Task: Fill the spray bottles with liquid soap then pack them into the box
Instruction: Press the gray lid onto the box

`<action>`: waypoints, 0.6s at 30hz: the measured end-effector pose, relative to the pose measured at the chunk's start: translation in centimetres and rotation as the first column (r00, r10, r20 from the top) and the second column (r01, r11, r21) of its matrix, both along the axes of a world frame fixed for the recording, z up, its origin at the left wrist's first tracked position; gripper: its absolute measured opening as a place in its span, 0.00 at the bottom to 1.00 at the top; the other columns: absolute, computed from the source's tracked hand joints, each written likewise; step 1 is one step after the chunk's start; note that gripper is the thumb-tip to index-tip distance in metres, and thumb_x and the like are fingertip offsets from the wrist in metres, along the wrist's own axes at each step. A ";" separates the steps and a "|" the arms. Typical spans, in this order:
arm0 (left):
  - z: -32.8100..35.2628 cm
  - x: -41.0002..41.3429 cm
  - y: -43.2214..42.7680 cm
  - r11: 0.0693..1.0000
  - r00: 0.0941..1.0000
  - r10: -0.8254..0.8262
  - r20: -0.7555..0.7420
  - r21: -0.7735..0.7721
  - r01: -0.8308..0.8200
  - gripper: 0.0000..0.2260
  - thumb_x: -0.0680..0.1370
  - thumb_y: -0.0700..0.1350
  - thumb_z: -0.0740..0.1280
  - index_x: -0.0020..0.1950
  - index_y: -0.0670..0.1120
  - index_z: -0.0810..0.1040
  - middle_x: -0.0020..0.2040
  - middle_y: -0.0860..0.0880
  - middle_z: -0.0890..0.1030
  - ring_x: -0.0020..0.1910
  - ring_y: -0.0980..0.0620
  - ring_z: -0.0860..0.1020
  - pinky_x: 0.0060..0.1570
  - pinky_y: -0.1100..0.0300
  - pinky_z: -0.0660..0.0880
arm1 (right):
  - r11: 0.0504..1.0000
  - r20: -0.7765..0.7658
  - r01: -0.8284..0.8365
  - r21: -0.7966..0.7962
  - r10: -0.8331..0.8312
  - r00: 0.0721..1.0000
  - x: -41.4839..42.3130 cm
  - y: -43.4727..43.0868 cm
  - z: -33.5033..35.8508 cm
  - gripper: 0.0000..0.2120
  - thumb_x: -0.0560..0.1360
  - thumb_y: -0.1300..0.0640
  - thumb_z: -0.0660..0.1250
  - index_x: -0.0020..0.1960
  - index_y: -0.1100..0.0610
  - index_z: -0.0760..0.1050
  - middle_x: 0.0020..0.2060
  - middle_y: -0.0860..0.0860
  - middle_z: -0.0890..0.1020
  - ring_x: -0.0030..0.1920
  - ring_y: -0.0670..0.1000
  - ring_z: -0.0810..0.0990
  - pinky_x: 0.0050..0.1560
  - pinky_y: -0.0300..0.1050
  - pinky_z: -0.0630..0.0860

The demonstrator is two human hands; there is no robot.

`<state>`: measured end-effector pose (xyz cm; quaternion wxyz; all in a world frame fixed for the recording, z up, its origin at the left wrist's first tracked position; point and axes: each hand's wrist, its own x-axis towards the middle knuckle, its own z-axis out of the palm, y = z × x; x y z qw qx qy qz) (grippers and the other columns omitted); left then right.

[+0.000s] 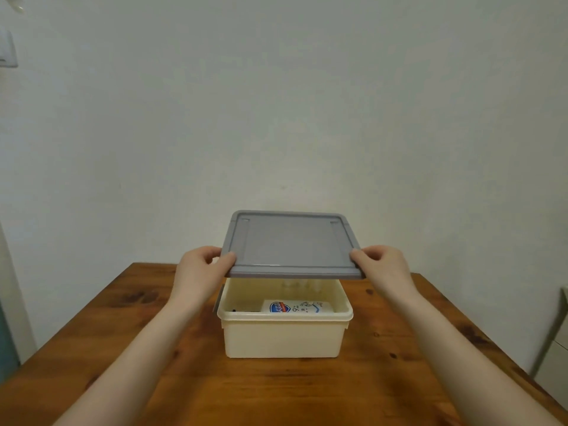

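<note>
in the air above the table, a grey plastic lid [289, 244], held nearly flat and apart from the box below. at its left edge the left hand [201, 265], thumb on top and fingers curled under the rim, so grasping the lid. at its right edge the right hand [381, 264], clasped on the lid in the same way, thumb above and fingers below. directly under the lid, standing on the wooden table [276, 392], the cream box [282, 336], open on top, with a small grey latch [218, 299] at its left side. inside the box, lying along the near wall, a white soap pack [296, 307] with a printed label: a blue oval logo with white script, not readable; just beside it a digit "9" and some small dark characters, too small to read; further right a grey line drawing. at the far inner wall of the box, in the shadow of the lid, some pale rounded shapes [302, 284], perhaps tops of spray bottles, but not possible to tell. left of the pack, low in the box, a small dark thing [234, 310], too small to name. behind all, a plain pale wall [292, 118], with a white switch plate [7, 49] at the far left. at the right border, partly visible, a white cabinet [556, 348].
</note>
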<state>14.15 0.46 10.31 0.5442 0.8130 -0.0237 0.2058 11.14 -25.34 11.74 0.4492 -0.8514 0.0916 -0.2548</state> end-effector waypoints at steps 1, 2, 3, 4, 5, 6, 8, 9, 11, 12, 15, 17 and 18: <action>-0.5 0.1 -0.1 0.999 1.000 0.006 -0.007 0.033 -0.006 0.11 0.75 0.46 0.65 0.51 0.40 0.81 0.47 0.45 0.82 0.51 0.47 0.78 0.52 0.53 0.75 | 1.000 -0.020 0.004 -0.014 -0.005 1.000 0.2 -0.2 -0.8 0.14 0.75 0.54 0.64 0.44 0.65 0.80 0.40 0.60 0.83 0.38 0.53 0.78 0.46 0.54 0.78; -1.1 0.2 -0.2 0.998 1.000 0.006 -0.011 0.066 -0.006 0.09 0.75 0.45 0.65 0.48 0.41 0.81 0.45 0.46 0.82 0.50 0.47 0.79 0.50 0.54 0.75 | 1.000 -0.042 0.008 -0.030 -0.010 0.999 0.4 -0.3 -1.6 0.14 0.75 0.54 0.64 0.44 0.65 0.80 0.41 0.60 0.83 0.39 0.54 0.79 0.47 0.55 0.78; -1.7 0.3 -0.2 0.996 1.000 0.006 -0.013 0.094 -0.005 0.08 0.75 0.45 0.65 0.46 0.43 0.81 0.43 0.47 0.82 0.48 0.47 0.79 0.48 0.55 0.74 | 0.999 -0.061 0.010 -0.046 -0.012 0.998 0.7 -0.5 -2.3 0.14 0.75 0.54 0.63 0.44 0.65 0.80 0.41 0.60 0.83 0.40 0.55 0.80 0.47 0.55 0.78; -2.2 0.4 -0.3 0.993 1.000 0.002 -0.015 0.116 -0.001 0.06 0.75 0.44 0.65 0.45 0.44 0.81 0.41 0.47 0.81 0.47 0.48 0.79 0.46 0.55 0.74 | 0.998 -0.076 0.006 -0.058 -0.011 0.997 1.0 -0.6 -3.1 0.15 0.75 0.54 0.63 0.44 0.66 0.80 0.40 0.60 0.83 0.41 0.57 0.81 0.47 0.56 0.78; -2.7 0.5 -0.4 0.991 1.000 -0.001 -0.021 0.134 0.004 0.06 0.76 0.44 0.65 0.46 0.45 0.81 0.41 0.48 0.81 0.45 0.48 0.78 0.44 0.56 0.74 | 0.998 -0.092 0.004 -0.062 -0.010 0.996 1.3 -0.8 -3.9 0.15 0.75 0.53 0.63 0.44 0.66 0.80 0.40 0.60 0.83 0.42 0.59 0.81 0.47 0.57 0.78; -3.2 0.5 -0.5 0.988 1.000 -0.002 -0.031 0.153 0.007 0.07 0.76 0.44 0.65 0.48 0.43 0.81 0.41 0.48 0.80 0.45 0.49 0.78 0.42 0.57 0.73 | 0.998 -0.105 0.004 -0.065 -0.010 0.994 1.6 -0.9 -4.6 0.16 0.75 0.53 0.63 0.44 0.66 0.80 0.39 0.60 0.83 0.42 0.59 0.81 0.47 0.57 0.78; -4.0 0.8 -0.4 0.980 0.998 0.004 -0.059 0.199 0.008 0.09 0.76 0.44 0.64 0.50 0.42 0.81 0.41 0.48 0.81 0.43 0.49 0.78 0.39 0.57 0.73 | 0.997 -0.126 0.002 -0.074 -0.011 0.992 2.0 -1.0 -5.7 0.16 0.75 0.53 0.63 0.42 0.66 0.79 0.39 0.61 0.83 0.43 0.60 0.81 0.42 0.54 0.77; -4.3 0.9 -0.3 0.976 0.998 0.006 -0.067 0.216 0.009 0.09 0.76 0.44 0.64 0.49 0.42 0.81 0.41 0.47 0.81 0.42 0.49 0.78 0.40 0.56 0.74 | 0.997 -0.132 -0.001 -0.077 -0.010 0.991 2.2 -1.0 -6.2 0.17 0.75 0.53 0.63 0.42 0.66 0.79 0.39 0.62 0.83 0.43 0.61 0.80 0.39 0.51 0.75; -4.8 1.1 -0.2 0.970 0.997 0.004 -0.072 0.241 0.013 0.08 0.76 0.45 0.64 0.47 0.44 0.81 0.40 0.47 0.82 0.42 0.49 0.79 0.41 0.55 0.75 | 0.997 -0.138 -0.008 -0.082 -0.003 0.990 2.3 -1.0 -6.8 0.17 0.75 0.53 0.62 0.42 0.66 0.79 0.39 0.62 0.82 0.42 0.61 0.80 0.38 0.48 0.72; -5.1 1.2 -0.1 0.969 0.997 -0.001 -0.075 0.245 0.019 0.08 0.77 0.45 0.63 0.47 0.44 0.81 0.40 0.48 0.81 0.41 0.51 0.78 0.40 0.56 0.75 | 0.996 -0.141 -0.012 -0.084 0.000 0.990 2.3 -1.0 -7.0 0.16 0.75 0.53 0.62 0.41 0.66 0.79 0.38 0.61 0.83 0.42 0.60 0.80 0.39 0.49 0.73; -5.5 1.4 -0.1 0.969 0.997 -0.001 -0.080 0.247 0.020 0.10 0.77 0.45 0.63 0.51 0.43 0.81 0.42 0.50 0.79 0.40 0.55 0.76 0.34 0.65 0.70 | 0.997 -0.151 -0.014 -0.077 0.002 0.988 2.4 -1.0 -7.5 0.16 0.76 0.54 0.62 0.41 0.65 0.79 0.38 0.60 0.83 0.42 0.58 0.80 0.39 0.49 0.73; -5.6 1.5 -0.1 0.968 0.996 0.007 -0.085 0.252 0.015 0.10 0.77 0.46 0.63 0.52 0.43 0.81 0.42 0.50 0.79 0.41 0.54 0.76 0.35 0.64 0.69 | 0.997 -0.155 -0.014 -0.074 0.003 0.988 2.4 -1.0 -7.7 0.16 0.76 0.54 0.61 0.42 0.65 0.80 0.39 0.60 0.83 0.42 0.59 0.80 0.39 0.46 0.71; -5.6 1.5 -0.1 0.967 0.996 0.012 -0.087 0.254 0.011 0.10 0.77 0.46 0.63 0.52 0.44 0.81 0.42 0.50 0.79 0.42 0.54 0.76 0.35 0.63 0.69 | 0.997 -0.158 -0.016 -0.074 0.004 0.987 2.4 -1.0 -7.7 0.16 0.77 0.54 0.61 0.42 0.65 0.80 0.38 0.59 0.83 0.42 0.58 0.80 0.39 0.46 0.71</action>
